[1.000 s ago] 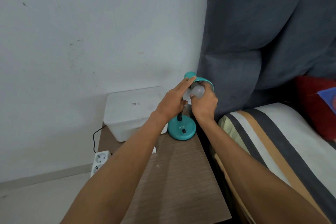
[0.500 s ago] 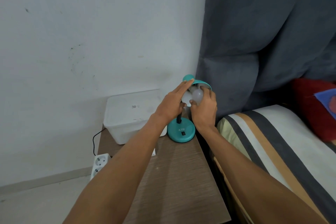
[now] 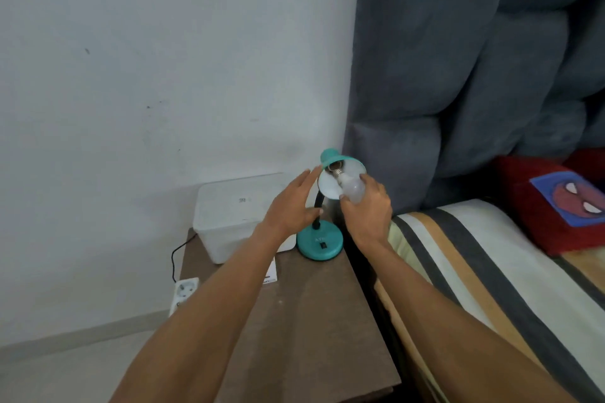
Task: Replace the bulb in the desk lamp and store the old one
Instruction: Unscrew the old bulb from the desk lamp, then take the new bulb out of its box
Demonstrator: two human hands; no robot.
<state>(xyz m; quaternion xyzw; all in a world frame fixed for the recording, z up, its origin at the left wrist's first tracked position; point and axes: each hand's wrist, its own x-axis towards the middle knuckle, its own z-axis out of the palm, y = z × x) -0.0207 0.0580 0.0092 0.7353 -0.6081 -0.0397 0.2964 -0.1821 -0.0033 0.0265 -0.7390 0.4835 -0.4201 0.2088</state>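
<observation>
Right hand (image 3: 366,209) grip wraps the frosted bulb (image 3: 352,188), screw base aimed up-left along its long axis at the socket inside the teal lamp shade (image 3: 343,173); left hand (image 3: 291,206) released, open just left of the shade.

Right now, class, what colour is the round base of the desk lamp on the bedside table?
Teal, with a small black switch; the round lamp base shows best in the head view.

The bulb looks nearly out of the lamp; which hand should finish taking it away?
The right hand. Its fingers already wrap the bulb, whose screw base shows at the socket inside the lamp shade. The left hand is open beside the shade, holding nothing, so it better suits steadying the lamp.
</observation>
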